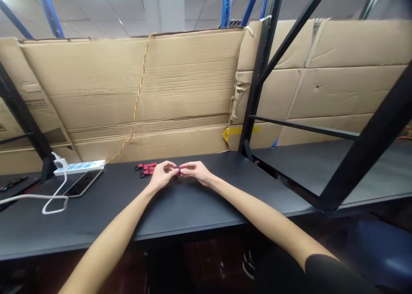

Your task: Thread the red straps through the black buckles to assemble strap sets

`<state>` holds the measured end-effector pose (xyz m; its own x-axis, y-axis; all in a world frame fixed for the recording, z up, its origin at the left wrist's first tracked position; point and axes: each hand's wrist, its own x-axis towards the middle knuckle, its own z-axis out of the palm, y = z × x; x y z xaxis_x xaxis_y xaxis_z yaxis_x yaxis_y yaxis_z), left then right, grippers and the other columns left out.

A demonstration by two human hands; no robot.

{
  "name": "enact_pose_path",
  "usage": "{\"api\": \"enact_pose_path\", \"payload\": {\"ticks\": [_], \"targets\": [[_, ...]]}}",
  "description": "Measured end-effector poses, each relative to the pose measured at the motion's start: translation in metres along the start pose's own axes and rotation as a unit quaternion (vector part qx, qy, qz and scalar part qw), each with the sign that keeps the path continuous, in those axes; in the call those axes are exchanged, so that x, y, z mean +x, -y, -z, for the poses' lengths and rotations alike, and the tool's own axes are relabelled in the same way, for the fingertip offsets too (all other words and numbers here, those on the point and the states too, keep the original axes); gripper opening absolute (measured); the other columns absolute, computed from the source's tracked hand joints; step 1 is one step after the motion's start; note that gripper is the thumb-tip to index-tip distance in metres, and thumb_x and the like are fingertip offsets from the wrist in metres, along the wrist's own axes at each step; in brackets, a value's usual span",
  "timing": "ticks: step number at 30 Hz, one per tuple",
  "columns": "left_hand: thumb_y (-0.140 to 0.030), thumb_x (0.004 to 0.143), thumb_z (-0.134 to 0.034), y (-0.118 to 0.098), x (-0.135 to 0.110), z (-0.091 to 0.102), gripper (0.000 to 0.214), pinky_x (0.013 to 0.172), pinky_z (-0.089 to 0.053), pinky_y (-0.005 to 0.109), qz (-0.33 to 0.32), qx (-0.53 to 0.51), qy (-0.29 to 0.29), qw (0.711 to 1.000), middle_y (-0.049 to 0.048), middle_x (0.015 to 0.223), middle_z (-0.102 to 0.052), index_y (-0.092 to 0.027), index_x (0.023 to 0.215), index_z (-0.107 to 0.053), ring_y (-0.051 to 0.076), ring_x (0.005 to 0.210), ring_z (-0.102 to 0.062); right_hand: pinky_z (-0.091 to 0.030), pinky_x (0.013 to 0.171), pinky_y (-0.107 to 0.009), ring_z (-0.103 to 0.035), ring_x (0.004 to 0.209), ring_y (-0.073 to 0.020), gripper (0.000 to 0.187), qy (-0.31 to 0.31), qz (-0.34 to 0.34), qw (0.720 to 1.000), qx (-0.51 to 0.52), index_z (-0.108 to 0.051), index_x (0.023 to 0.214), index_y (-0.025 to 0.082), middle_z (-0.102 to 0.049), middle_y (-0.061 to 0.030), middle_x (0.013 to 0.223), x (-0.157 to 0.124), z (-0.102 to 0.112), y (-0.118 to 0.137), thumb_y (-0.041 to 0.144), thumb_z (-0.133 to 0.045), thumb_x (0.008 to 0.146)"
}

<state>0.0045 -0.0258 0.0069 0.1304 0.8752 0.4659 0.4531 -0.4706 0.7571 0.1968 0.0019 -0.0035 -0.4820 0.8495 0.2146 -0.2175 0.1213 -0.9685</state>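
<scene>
The left hand (162, 176) and the right hand (196, 173) met at the fingertips, both narrowed to a tight pinch on a small red piece (178, 171). (From the head camera it was only a fleck of red between the fingers, so its exact shape was hard to make out.) Just left of the hands, a small heap of red straps with black clips (145, 169) lay on the black counter (180, 216). One piece was up in the fingers and several others sat together, with none visibly set apart as finished.

Farther left on the counter were a white power strip (79, 167) and a dark phone (82, 183), with a white cable (54, 204) looping beside them. Behind the counter stood a corrugated cardboard sheet (128, 83), a yellow-and-red wire (137, 101) trailing down its face. To the right, a black steel upright (260, 66) rose beyond the hands, beside a lower black shelf (309, 169).
</scene>
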Motion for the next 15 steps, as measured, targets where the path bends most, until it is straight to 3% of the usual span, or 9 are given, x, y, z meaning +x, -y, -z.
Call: {"api": "enact_pose_path", "payload": {"ticks": [5,10,15], "targets": [[-0.04,0.07,-0.074,-0.013,-0.005,0.0,0.044,0.09,-0.046,0.035,-0.106,0.14,0.013,0.984,0.0061,0.11,-0.068,-0.021,0.109,-0.065,0.023,0.103,-0.059,-0.054,0.075,-0.035,-0.066,0.068,-0.0162,0.043,-0.019,-0.014,1.0,0.016,-0.072,0.09,0.013,-0.072,-0.0056,0.077,0.002,0.002,-0.004,0.032,-0.085,0.054],[-0.037,0.076,-0.068,-0.015,-0.006,0.002,0.033,0.089,-0.045,0.035,-0.126,0.211,0.031,0.969,0.0054,0.1,-0.07,-0.022,0.105,-0.069,0.023,0.099,-0.057,-0.051,0.069,-0.03,-0.061,0.061,-0.0127,0.032,-0.033,-0.008,0.999,-0.011,-0.073,0.084,0.013,-0.069,-0.0031,0.069,0.006,0.005,-0.005,0.027,-0.081,0.056],[-0.036,0.075,-0.067,-0.011,-0.004,0.013,0.03,0.088,-0.042,0.038,-0.099,0.315,0.028,0.944,0.0062,0.095,-0.071,-0.023,0.102,-0.072,0.027,0.099,-0.056,-0.047,0.06,-0.026,-0.056,0.054,-0.0113,0.015,-0.123,0.028,0.988,-0.093,-0.071,0.071,0.013,-0.065,-0.001,0.058,0.016,0.018,-0.005,0.019,-0.072,0.057]]}}
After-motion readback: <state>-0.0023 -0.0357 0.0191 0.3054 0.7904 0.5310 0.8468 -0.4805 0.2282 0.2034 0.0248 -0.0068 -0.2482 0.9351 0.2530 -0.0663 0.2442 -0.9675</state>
